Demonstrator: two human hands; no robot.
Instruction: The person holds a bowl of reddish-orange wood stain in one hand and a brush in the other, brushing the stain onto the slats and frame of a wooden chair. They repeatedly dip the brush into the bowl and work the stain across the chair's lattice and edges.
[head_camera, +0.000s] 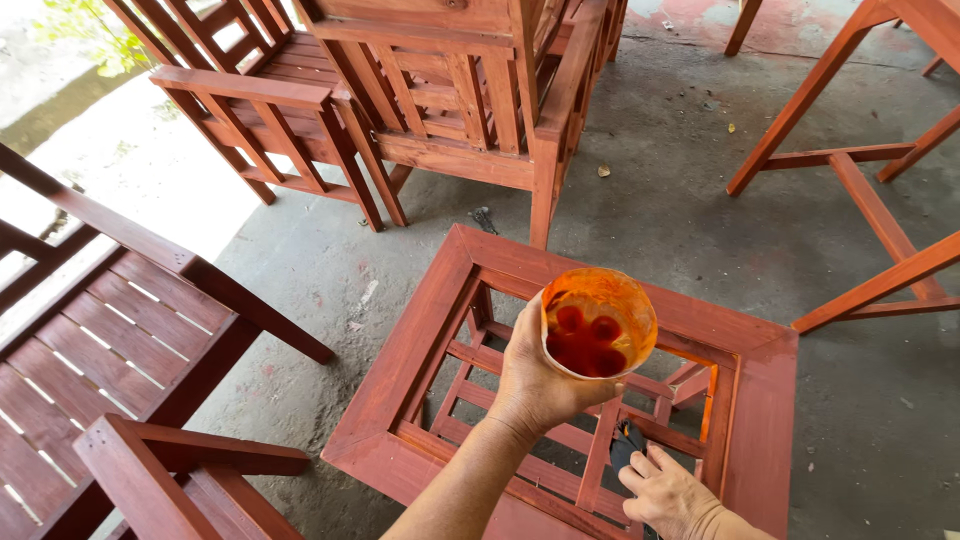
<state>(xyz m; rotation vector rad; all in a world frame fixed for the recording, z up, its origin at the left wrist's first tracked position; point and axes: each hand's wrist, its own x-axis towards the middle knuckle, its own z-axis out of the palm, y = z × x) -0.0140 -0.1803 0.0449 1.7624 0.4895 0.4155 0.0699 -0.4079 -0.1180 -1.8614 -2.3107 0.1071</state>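
My left hand (535, 380) grips a cut-off clear plastic cup (598, 322) stained orange, with dark red stain pooled in its bottom. I hold it above a small red-stained wooden table frame (420, 345) whose top is an open square with slats below. My right hand (668, 492) is low at the frame's near right side, closed around a dark object (627, 442), probably a brush, that reaches down among the slats; most of it is hidden.
Red-stained wooden chairs (440, 110) are stacked at the back. A slatted bench (110, 340) stands at the left, and bare table legs (850, 170) stand at the right. Grey concrete floor (650, 190) lies between them, with small bits of debris.
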